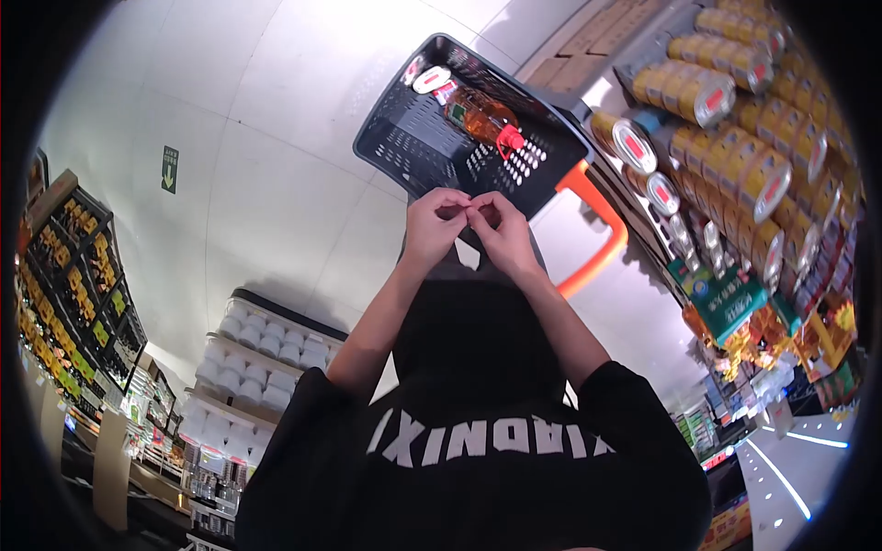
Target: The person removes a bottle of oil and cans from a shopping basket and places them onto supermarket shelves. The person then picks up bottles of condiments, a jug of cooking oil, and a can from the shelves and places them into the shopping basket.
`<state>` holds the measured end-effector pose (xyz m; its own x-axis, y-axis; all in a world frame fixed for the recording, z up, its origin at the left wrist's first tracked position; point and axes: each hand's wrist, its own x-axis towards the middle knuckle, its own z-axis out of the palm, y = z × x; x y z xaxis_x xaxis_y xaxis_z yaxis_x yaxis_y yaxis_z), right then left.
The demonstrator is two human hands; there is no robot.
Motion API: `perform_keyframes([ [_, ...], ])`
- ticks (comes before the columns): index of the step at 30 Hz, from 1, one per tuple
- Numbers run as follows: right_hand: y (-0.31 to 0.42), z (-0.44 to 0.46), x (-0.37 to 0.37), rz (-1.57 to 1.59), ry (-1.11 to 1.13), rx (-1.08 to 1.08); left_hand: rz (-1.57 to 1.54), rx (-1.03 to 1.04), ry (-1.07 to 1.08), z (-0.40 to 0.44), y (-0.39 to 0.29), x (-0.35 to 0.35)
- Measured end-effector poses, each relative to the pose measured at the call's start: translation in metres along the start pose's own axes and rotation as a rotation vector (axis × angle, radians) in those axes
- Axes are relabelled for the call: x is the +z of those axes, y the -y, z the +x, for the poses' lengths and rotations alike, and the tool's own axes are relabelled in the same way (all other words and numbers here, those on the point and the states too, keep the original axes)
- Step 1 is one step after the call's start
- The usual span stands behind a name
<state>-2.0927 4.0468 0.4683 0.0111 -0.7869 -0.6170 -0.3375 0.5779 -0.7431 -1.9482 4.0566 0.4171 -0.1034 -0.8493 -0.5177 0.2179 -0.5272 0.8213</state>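
A: Head view. How are your fingers positioned?
B: Your left hand and right hand are meeting fingertip to fingertip; I cannot tell whether they are pinching anything.
A: Where is the basket?
B: It is sitting just beyond your hands, its orange handle projecting rightward. Inside, a red-capped bottle is lying along the far right edge.

Supermarket, stacked cans, stocked shelves, shopping basket
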Motion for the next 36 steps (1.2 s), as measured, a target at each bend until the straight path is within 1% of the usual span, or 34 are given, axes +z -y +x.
perform_keyframes([
  [2, -0.039, 0.047, 0.007, 0.083, 0.025, 0.105, 0.164, -0.042, -0.040, 0.039, 0.035, -0.006],
  [4, -0.094, 0.108, 0.016, 0.094, 0.024, 0.153, 0.255, -0.148, -0.004, 0.092, 0.074, -0.014],
  [6, -0.137, 0.176, 0.023, 0.175, 0.047, 0.268, 0.323, -0.044, -0.084, 0.151, 0.137, -0.022],
  [7, -0.147, 0.210, 0.026, 0.117, 0.065, 0.362, 0.309, -0.100, -0.114, 0.184, 0.173, -0.031],
  [8, -0.174, 0.246, 0.032, 0.074, 0.041, 0.356, 0.289, -0.238, -0.154, 0.218, 0.211, -0.039],
  [10, -0.237, 0.316, 0.051, 0.002, -0.006, 0.346, 0.254, -0.353, -0.254, 0.282, 0.284, -0.060],
  [12, -0.295, 0.385, 0.067, -0.172, -0.054, 0.318, 0.212, -0.396, -0.399, 0.343, 0.347, -0.084],
  [14, -0.311, 0.436, 0.071, -0.400, -0.112, 0.228, 0.152, -0.464, -0.534, 0.373, 0.401, -0.097],
  [16, -0.329, 0.483, 0.076, -0.334, -0.178, 0.236, 0.072, -0.504, -0.643, 0.414, 0.431, -0.099],
  [17, -0.368, 0.516, 0.077, -0.145, -0.102, 0.141, 0.092, -0.505, -0.618, 0.428, 0.449, -0.103],
  [18, -0.392, 0.541, 0.079, -0.141, -0.101, 0.141, 0.013, -0.514, -0.603, 0.435, 0.452, -0.100],
  [19, -0.417, 0.567, 0.080, -0.137, -0.099, 0.140, -0.061, -0.525, -0.586, 0.438, 0.440, -0.094],
  [20, -0.418, 0.572, 0.080, -0.126, -0.085, 0.149, -0.138, -0.536, -0.568, 0.442, 0.429, -0.091],
  [21, -0.418, 0.577, 0.080, -0.115, -0.071, 0.159, -0.088, -0.604, -0.467, 0.449, 0.428, -0.094],
  [22, -0.415, 0.581, 0.080, -0.104, -0.058, 0.168, -0.129, -0.604, -0.500, 0.454, 0.429, -0.092],
  [23, -0.408, 0.583, 0.081, -0.153, -0.017, 0.098, -0.171, -0.599, -0.539, 0.462, 0.437, -0.091],
  [24, -0.406, 0.586, 0.081, -0.143, -0.003, 0.108, -0.213, -0.595, -0.580, 0.465, 0.436, -0.088],
  [25, -0.404, 0.587, 0.081, -0.106, 0.002, 0.143, -0.319, -0.563, -0.611, 0.464, 0.434, -0.084],
  [26, -0.403, 0.585, 0.080, -0.060, -0.009, 0.196, -0.332, -0.528, -0.624, 0.460, 0.441, -0.084],
  [28, -0.371, 0.554, 0.082, 0.104, -0.024, 0.252, -0.362, -0.452, -0.644, 0.456, 0.449, -0.082],
  [29, -0.371, 0.541, 0.088, 0.131, -0.056, 0.096, -0.444, -0.448, -0.759, 0.454, 0.443, -0.076],
  [30, -0.375, 0.529, 0.099, 0.213, -0.199, 0.075, -0.531, -0.431, -0.868, 0.452, 0.432, -0.066],
  [32, -0.331, 0.482, 0.099, -0.010, -0.273, 0.073, -0.706, -0.407, -1.089, 0.432, 0.407, -0.049],
  [33, -0.305, 0.453, 0.100, -0.036, -0.266, -0.001, -0.709, -0.499, -1.101, 0.414, 0.371, -0.044],
  [34, -0.279, 0.425, 0.099, -0.062, -0.266, -0.075, -0.828, -0.526, -0.994, 0.397, 0.377, -0.044],
  [35, -0.269, 0.400, 0.101, -0.162, -0.303, -0.162, -0.945, -0.545, -0.876, 0.376, 0.400, -0.047],
  [36, -0.263, 0.378, 0.102, -0.261, -0.342, -0.255, -1.058, -0.556, -0.749, 0.366, 0.401, -0.051],
])
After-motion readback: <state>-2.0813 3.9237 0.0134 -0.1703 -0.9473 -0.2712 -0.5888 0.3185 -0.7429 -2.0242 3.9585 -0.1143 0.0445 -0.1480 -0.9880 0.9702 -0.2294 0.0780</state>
